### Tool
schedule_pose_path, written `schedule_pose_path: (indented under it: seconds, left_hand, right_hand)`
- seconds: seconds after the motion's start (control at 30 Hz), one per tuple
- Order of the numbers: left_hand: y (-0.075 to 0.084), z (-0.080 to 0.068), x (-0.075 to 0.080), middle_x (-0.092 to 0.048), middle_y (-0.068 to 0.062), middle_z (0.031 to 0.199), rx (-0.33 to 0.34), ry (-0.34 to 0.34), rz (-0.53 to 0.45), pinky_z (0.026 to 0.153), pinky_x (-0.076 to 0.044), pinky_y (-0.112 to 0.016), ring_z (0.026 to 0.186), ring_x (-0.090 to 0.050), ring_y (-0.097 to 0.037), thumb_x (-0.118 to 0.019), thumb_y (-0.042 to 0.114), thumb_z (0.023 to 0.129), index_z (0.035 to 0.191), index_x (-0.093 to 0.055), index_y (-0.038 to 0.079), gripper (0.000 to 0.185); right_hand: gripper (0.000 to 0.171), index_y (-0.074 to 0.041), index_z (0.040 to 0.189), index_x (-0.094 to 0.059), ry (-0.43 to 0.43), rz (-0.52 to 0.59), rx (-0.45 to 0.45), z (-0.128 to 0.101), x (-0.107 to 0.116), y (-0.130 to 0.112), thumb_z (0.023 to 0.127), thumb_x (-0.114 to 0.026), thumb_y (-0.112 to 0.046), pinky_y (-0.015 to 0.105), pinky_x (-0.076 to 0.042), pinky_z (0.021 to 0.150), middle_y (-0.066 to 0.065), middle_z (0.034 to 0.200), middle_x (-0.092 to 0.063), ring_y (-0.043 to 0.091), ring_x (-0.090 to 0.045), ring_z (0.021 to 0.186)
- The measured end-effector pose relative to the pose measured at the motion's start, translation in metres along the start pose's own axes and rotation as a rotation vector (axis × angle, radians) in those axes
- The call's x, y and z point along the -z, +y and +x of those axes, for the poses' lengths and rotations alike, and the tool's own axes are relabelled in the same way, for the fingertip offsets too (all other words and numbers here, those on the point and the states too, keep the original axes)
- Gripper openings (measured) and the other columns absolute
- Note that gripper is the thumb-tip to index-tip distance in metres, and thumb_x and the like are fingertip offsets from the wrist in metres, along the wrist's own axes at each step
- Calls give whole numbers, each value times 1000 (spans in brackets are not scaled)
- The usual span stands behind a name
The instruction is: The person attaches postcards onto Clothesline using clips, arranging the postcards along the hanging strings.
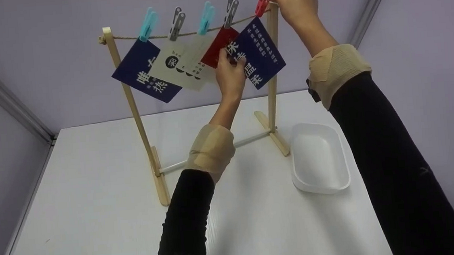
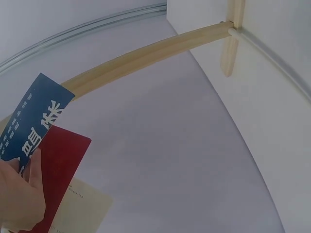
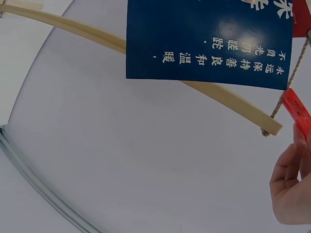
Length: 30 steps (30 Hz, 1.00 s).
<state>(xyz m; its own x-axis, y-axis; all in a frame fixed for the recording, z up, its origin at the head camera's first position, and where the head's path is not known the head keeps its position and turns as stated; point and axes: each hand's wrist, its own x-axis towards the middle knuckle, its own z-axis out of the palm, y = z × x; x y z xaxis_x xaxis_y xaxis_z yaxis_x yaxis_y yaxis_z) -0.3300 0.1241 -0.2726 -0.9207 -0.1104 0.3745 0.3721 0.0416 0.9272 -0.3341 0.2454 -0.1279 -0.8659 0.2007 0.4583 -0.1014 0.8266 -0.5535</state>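
My right hand (image 1: 297,4) pinches a red clothespin (image 1: 261,4) at the right end of a thin rope (image 1: 122,38). Its tip meets the top corner of a dark blue card (image 1: 265,47) with white characters. Lower down, my left hand (image 1: 231,77) holds that card by its left edge, between thumb and fingers. The left wrist view shows the fingers (image 2: 35,170) on the card, in front of a red card (image 2: 63,160). In the right wrist view the red clothespin (image 3: 296,109) sits at the rope beside the card's corner.
Along the rope hang another blue card (image 1: 137,65), pale cards (image 1: 177,66) and the red card, under turquoise (image 1: 148,24) and grey clothespins (image 1: 176,24). A wooden frame (image 1: 132,102) holds the rope. A white plastic tub (image 1: 295,170) stands at the right on the white table (image 1: 94,186).
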Motion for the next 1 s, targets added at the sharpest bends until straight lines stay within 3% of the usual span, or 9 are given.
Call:
schedule_pose_path:
  seconds: [0.13, 0.43, 0.67, 0.8, 1.0]
  left_hand:
    - [-3, -1, 2, -61, -12, 107, -10, 9, -2, 75, -48, -24, 90, -58, -16, -61, 2, 87, 117, -50, 1, 31]
    - [-5, -4, 3, -61, -12, 108, -39, 8, -71, 78, -47, -24, 92, -58, -16, -60, 0, 87, 116, -51, 1, 29]
    - [-1, -1, 4, -62, -11, 105, -39, 15, -43, 76, -47, -24, 91, -58, -16, -60, 1, 87, 116, -52, 3, 30]
    - [0, 1, 3, -63, -10, 102, -49, 24, 7, 74, -46, -25, 87, -58, -16, -62, 2, 86, 113, -53, 2, 28]
    - [2, -1, 0, -63, -12, 104, -45, 14, 12, 76, -47, -26, 89, -59, -17, -61, 3, 87, 114, -52, 3, 28]
  right_hand:
    - [30, -17, 112, -68, -17, -29, 0, 0, -2, -1, 88, -57, -31, 18, -39, 74, -2, 105, -65, 4, -49, 84]
    - [31, -14, 114, -67, -60, 124, -84, 0, 2, 3, 89, -55, -27, 17, -42, 81, -1, 104, -62, 7, -52, 88]
    - [27, -13, 111, -68, -75, 298, -148, 0, 6, 7, 89, -57, -25, 14, -38, 54, 0, 96, -59, 6, -44, 66]
    - [27, -11, 111, -67, -89, 318, -157, 0, 6, 8, 90, -58, -24, 13, -34, 48, 0, 91, -59, 7, -40, 58]
    - [27, -15, 114, -66, -115, 253, -151, -1, 4, 7, 91, -56, -25, 16, -39, 57, 0, 96, -58, 6, -43, 69]
